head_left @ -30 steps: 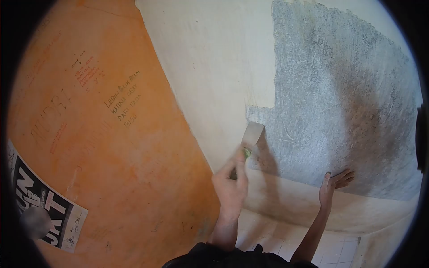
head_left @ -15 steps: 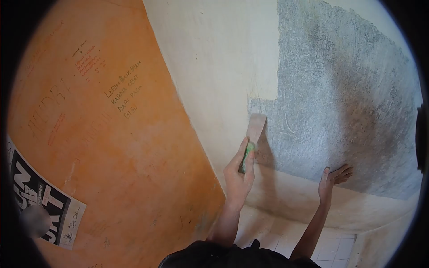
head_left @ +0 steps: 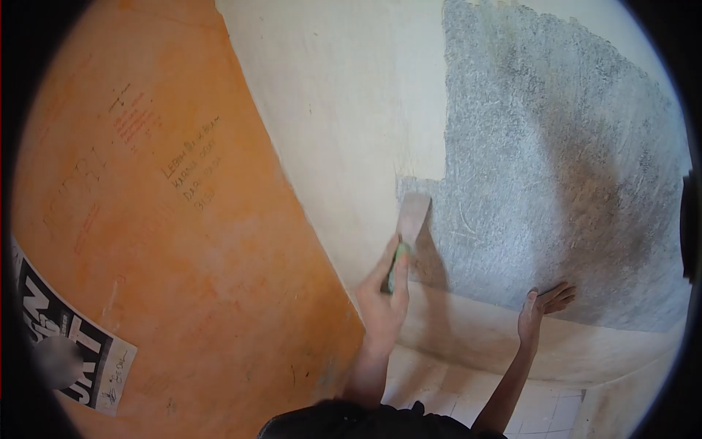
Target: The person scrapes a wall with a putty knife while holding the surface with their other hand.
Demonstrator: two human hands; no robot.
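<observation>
My left hand (head_left: 383,296) is wrapped round the green handle (head_left: 398,267) of a scraper. The scraper's wide, flat blade (head_left: 414,214) points up and lies against the wall, near the upper left corner of a rough grey patch (head_left: 497,161). Smooth cream paint (head_left: 336,95) borders this patch on its left and above. My right hand (head_left: 545,302) rests with its fingers outstretched and palm to the wall, by the lower edge of the grey patch. It holds nothing.
An orange wall (head_left: 190,278) with handwriting meets the cream wall at a corner on my left. A black-and-white poster (head_left: 80,344) hangs on it. Pale floor tiles (head_left: 537,413) show at the bottom, below the wall's cream lower strip (head_left: 497,325).
The view has shifted slightly, so the walls sit lower and further left. Against the wall, the scraper blade has slid a little up toward the patch's top edge. My right hand stays in place.
</observation>
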